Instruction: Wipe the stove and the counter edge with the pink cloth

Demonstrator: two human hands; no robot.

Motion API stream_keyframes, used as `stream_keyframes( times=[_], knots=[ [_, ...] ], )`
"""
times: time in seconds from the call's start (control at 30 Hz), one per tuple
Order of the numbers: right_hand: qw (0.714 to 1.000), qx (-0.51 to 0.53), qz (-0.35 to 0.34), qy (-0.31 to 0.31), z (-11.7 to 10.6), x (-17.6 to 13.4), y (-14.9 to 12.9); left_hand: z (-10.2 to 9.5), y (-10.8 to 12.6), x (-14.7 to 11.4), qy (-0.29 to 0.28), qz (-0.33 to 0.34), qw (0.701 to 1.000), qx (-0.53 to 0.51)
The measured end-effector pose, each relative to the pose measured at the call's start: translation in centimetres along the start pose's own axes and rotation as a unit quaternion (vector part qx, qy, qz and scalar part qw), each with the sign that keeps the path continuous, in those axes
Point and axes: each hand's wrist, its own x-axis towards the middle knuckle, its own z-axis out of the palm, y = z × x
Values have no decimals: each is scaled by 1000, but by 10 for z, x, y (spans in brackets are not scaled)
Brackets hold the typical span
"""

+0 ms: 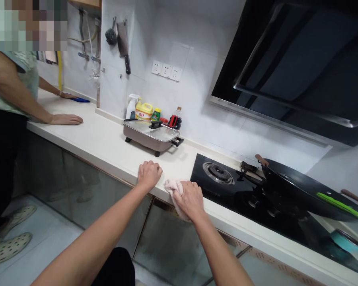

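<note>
My right hand [191, 198] is closed on a pale pinkish-white cloth [173, 186] at the front edge of the white countertop [104, 137]. Part of the cloth hangs over the edge, below the hand. To its left, my left hand [149, 174] rests on the counter near the same edge, its fingers curled in and nothing visible in them. Beyond it stands a brownish electric pan [146, 140] with a glass lid and black handles. Just right of my right hand begins the black gas stove [201, 174].
A wok [304, 190] with a green-edged utensil [341, 206] sits on the stove, under a dark range hood [301, 67]. Several bottles, including a yellow jug [143, 111], line the wall. A cleaver [123, 41] hangs above. At left, another person's hand [66, 119] rests on the counter; their other touches a blue cloth [80, 99].
</note>
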Motion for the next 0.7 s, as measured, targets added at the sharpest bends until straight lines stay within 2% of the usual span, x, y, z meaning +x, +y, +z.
stream_keyframes(
  times=[0.07,0.13,0.2,0.3,0.37,0.47,0.6,0.7],
  knots=[
    [995,97,1,-12,2,11,3,1,0,-1,7,-1,1000,-5],
    [981,192,33,-20,1,30,12,2,0,-1,13,-1,1000,-13],
    [971,229,73,-7,-1,55,25,2,0,-1,15,-1,1000,-24],
    [986,135,95,1,-3,101,45,2,-2,0,9,-4,999,-36],
    [993,64,98,-19,1,129,57,3,-3,0,2,-5,999,-39],
    [992,32,95,-71,15,160,72,4,-5,1,-3,-4,999,-43],
    [985,3,95,-142,37,176,78,1,-5,1,-13,-5,999,-48],
    [983,-20,96,-155,42,176,75,-2,-4,2,-24,-11,998,-51]
  ],
)
